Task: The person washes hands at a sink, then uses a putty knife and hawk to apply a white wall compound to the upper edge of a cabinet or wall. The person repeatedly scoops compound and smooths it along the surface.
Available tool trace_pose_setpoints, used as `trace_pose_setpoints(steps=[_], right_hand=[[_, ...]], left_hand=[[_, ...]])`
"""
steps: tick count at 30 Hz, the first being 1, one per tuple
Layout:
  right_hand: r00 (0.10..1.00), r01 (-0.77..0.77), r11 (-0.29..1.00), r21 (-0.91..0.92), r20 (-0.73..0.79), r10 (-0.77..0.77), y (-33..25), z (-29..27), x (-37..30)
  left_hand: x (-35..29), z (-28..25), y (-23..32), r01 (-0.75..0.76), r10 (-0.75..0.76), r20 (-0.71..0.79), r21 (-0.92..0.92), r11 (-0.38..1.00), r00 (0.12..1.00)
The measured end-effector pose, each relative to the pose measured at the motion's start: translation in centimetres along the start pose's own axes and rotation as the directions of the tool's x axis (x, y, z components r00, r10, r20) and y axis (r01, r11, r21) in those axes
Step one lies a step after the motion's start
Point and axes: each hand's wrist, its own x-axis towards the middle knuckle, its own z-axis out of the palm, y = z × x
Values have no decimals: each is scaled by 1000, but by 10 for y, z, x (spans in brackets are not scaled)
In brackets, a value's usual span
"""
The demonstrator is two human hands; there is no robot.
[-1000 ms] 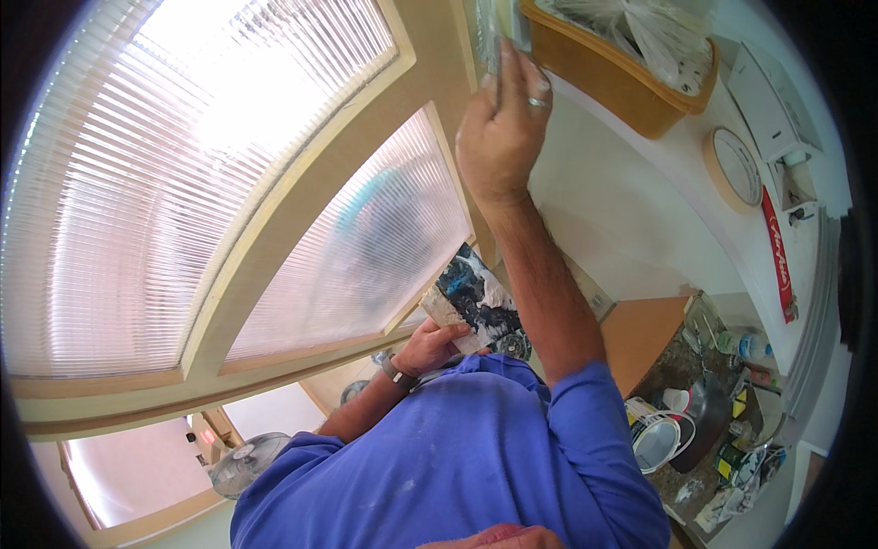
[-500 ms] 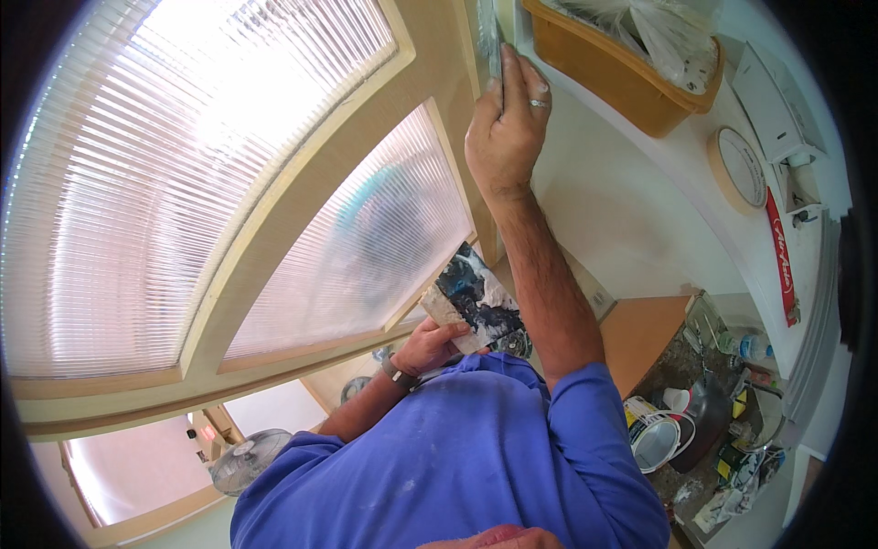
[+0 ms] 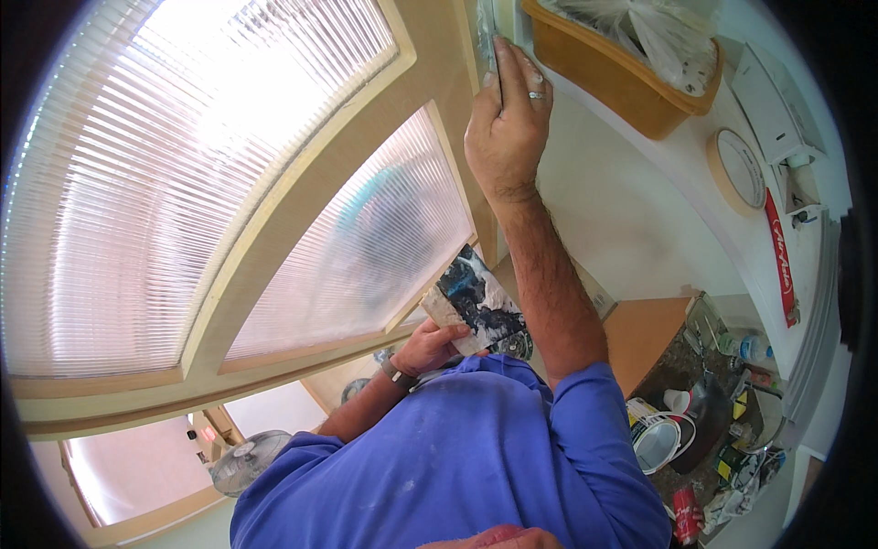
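Observation:
My right hand (image 3: 508,137), with a ring on one finger, is raised at the wooden frame's edge. Its thumb and fingers pinch a thin flat scraper (image 3: 498,80), seen almost edge-on; its blade end meets the strip of wall beside the frame. Low in front of my chest, my left hand (image 3: 428,348) grips a flat board (image 3: 476,297) by its near left edge, thumb on top. Dark and whitish smears cover the board's face. My left fingers are hidden beneath it.
Left stands a wooden frame (image 3: 261,220) with ribbed translucent panels. On the right, a white ledge holds an orange-brown tub (image 3: 604,69), a tape roll (image 3: 736,169) and a red strip (image 3: 782,261). Below are a white bucket (image 3: 657,444), several cluttered items and a red can (image 3: 685,514).
My right hand has shifted very slightly along the frame's edge. A red can has come into view at the lower right. The board in my left hand is nearly still.

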Motion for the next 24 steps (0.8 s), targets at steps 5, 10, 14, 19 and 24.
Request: trace_pose_setpoints(steps=[5, 10, 14, 19, 24], right_hand=[[999, -37, 993, 108, 19, 35, -4, -9, -3], [998, -49, 993, 112, -43, 54, -10, -10, 11], [996, -26, 998, 50, -80, 30, -19, -5, 30], [997, 3, 1000, -28, -73, -5, -20, -1, 43], [997, -39, 998, -47, -64, 36, -24, 7, 46]], left_hand=[[-1, -10, -4, 22, -22, -15, 26, 999, 1000], [-2, 4, 4, 47, -46, -33, 7, 999, 998], [0, 1, 2, 18, -18, 13, -2, 1000, 1000], [-1, -10, -4, 31, -31, 21, 25, 999, 999], [-1, -7, -2, 39, -40, 33, 16, 999, 999]])
